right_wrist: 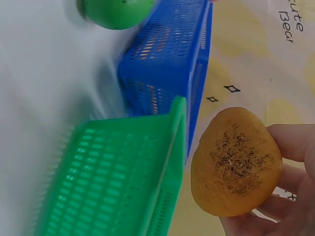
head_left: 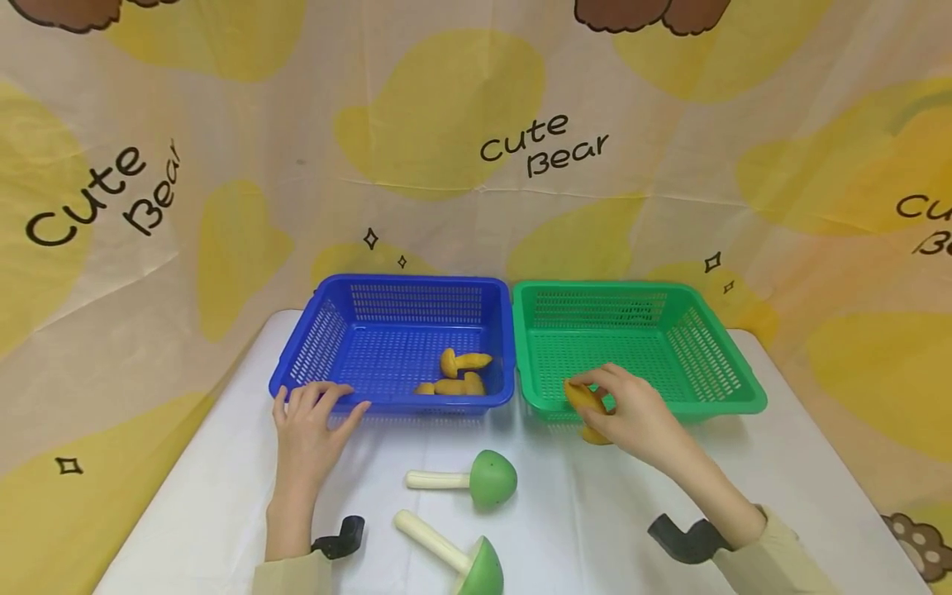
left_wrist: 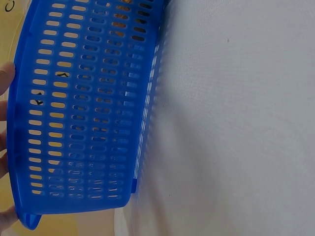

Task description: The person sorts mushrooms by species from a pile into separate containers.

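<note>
My right hand (head_left: 643,417) pinches a yellow-brown mushroom-like piece (head_left: 583,397) above the front rim of the green basket (head_left: 714,407). The right wrist view shows a rounded end of this mushroom-like piece (right_wrist: 236,162), sprinkled with dark specks. My left hand (head_left: 308,438) rests with spread fingers on the front rim of the blue basket (head_left: 402,405), near its left corner. Inside the blue basket, on the right, lie several yellow-brown mushrooms (head_left: 464,362), partly hidden by the front wall. In the left wrist view only the left fingertips (left_wrist: 6,77) show along the rim.
Two toy mushrooms with green caps and pale stems lie on the white tabletop: one (head_left: 493,480) before the blue basket, another (head_left: 483,570) nearer, cut off by the frame. The baskets stand side by side against a patterned cloth backdrop (head_left: 431,116).
</note>
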`<state>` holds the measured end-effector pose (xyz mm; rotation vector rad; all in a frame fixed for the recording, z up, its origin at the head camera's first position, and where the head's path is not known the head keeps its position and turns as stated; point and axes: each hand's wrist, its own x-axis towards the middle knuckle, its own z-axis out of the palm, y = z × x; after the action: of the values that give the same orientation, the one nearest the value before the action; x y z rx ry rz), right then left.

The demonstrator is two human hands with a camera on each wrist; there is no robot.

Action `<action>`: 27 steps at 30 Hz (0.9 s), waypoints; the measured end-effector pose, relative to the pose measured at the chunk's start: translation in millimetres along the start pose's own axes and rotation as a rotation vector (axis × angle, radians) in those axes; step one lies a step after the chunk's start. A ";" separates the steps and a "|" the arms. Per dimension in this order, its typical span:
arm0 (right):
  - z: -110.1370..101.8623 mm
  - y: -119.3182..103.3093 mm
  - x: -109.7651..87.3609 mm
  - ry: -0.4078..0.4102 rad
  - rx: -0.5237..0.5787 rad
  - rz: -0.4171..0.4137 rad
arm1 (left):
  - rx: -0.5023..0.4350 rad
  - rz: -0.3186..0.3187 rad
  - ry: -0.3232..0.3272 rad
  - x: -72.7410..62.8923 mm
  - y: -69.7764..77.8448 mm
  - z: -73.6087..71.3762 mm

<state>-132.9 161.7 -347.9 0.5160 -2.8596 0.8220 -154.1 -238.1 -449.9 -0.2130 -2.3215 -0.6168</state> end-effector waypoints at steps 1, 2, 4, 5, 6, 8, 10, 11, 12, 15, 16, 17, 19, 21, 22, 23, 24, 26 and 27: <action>0.1 -1.9 4.7 0.002 0.004 -0.012 | 0.001 -0.001 0.001 -0.2 -0.2 0.0; 0.3 -3.6 9.3 0.005 0.005 -0.026 | 0.002 0.000 0.002 -0.3 -0.2 -0.1; 1.0 -7.2 17.9 0.006 0.008 -0.047 | 0.001 0.000 0.003 -0.6 -0.1 0.0; 1.4 -9.1 21.8 0.004 0.009 -0.057 | 0.000 0.002 0.005 -0.8 0.0 0.1; 2.1 -10.8 25.5 0.001 0.013 -0.066 | 0.000 0.003 0.007 -0.9 0.0 0.1; 3.6 -14.5 33.3 -0.007 0.015 -0.079 | -0.001 0.006 0.009 -1.0 0.1 0.2; 5.5 -18.3 40.9 -0.014 0.017 -0.089 | -0.002 0.007 0.010 -0.8 0.0 0.1; 6.1 -20.8 44.5 -0.017 0.018 -0.094 | -0.003 0.008 0.011 -0.5 0.0 0.0; 6.9 -23.4 48.3 -0.023 0.022 -0.096 | -0.004 0.008 0.012 -0.2 0.0 -0.1; 8.1 -32.8 59.4 -0.047 0.031 -0.094 | -0.003 0.009 0.013 0.8 0.2 -0.3; 8.4 -36.2 63.1 -0.060 0.034 -0.088 | -0.003 0.011 0.014 1.1 0.2 -0.3; 8.5 -39.9 66.5 -0.072 0.034 -0.084 | -0.002 0.012 0.015 1.3 0.2 -0.3; 9.1 -46.5 73.4 -0.097 0.038 -0.071 | -0.001 0.018 0.018 1.7 0.2 0.0; 10.6 -52.6 80.8 -0.120 0.041 -0.064 | 0.001 0.020 0.019 2.0 0.1 0.2; 11.7 -55.6 84.7 -0.131 0.042 -0.062 | 0.002 0.019 0.019 2.1 0.0 0.3; 12.8 -58.3 88.7 -0.141 0.047 -0.060 | 0.002 0.019 0.018 2.1 0.0 0.4; 14.4 -60.7 93.0 -0.152 0.053 -0.059 | 0.003 0.017 0.017 2.0 -0.1 0.5; 18.2 -65.1 101.8 -0.172 0.056 -0.062 | 0.004 0.012 0.014 1.7 -0.2 0.6; 20.1 -67.3 106.2 -0.182 0.058 -0.061 | 0.005 0.010 0.012 1.5 -0.2 0.6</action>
<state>-208.6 66.8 -309.6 0.7172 -2.9724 0.8938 -155.6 -238.0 -449.3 -0.2184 -2.3091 -0.6062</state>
